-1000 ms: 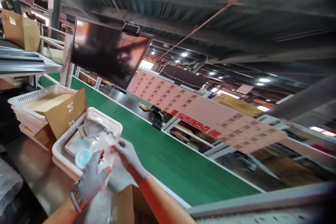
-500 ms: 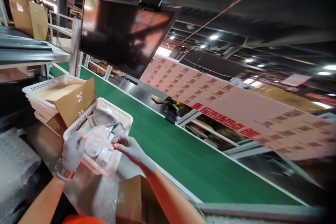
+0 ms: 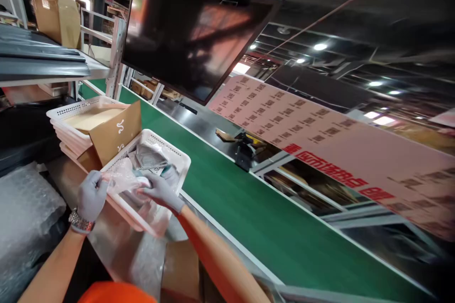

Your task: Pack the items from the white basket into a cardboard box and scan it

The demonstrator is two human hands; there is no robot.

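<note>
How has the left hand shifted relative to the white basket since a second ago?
Yes. The left hand has moved from the white basket's near edge to its left side, holding the clear plastic bag with the right hand.

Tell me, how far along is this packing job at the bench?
Looks partway. In hand: the left hand and right hand, both gloved, hold a clear plastic bag over the white basket. Left: packets lie in that basket, and the brown carton beside it stands open. Nothing finished shows on the green conveyor.
</note>
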